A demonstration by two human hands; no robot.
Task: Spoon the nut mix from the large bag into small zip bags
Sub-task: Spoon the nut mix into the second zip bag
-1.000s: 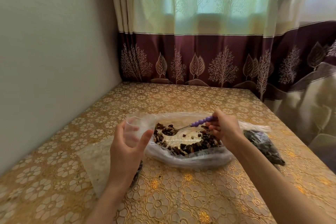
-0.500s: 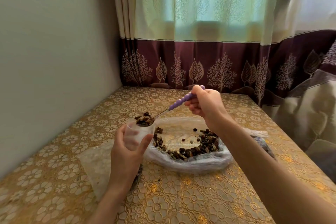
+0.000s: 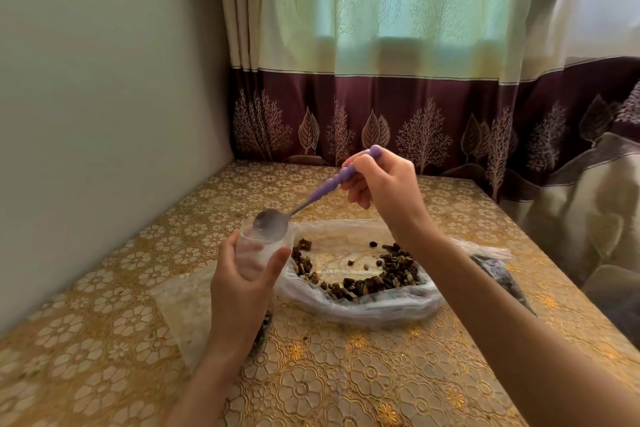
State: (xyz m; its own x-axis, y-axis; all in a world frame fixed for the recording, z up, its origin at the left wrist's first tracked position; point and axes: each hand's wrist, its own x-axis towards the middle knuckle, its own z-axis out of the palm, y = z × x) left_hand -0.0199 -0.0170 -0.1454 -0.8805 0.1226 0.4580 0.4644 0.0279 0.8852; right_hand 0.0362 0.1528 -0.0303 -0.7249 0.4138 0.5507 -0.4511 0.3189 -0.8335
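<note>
tipping a purple-handled spoon (image 3: pixel 304 203) over the mouth of a small zip bag (image 3: pixel 258 250), the right hand (image 3: pixel 381 184) pinches the handle near its far end with curled fingers, the bowl turned down and showing no nuts. the left hand (image 3: pixel 242 288) wraps thumb and fingers round the small zip bag and holds it upright with its mouth open, just left of the large bag (image 3: pixel 356 298). the large bag lies open on the patterned table (image 3: pixel 346 385), and the nut mix (image 3: pixel 388 274) sits mostly along its near and right sides, with bare plastic in the middle. a flat clear bag (image 3: pixel 180 308) lies under the left forearm, and a dark filled bag (image 3: pixel 498 274) shows at the right, partly hidden by the right arm. likely risks: the soft mouth of the small zip bag could fold shut if the grip loosens, so the next spoonful would scatter on the table; the spoon's bowl looks about as wide as the mouth, so an off-centre tip would spill nuts over the rim; how full the small zip bag is cannot be told, as the hand covers it.
</note>
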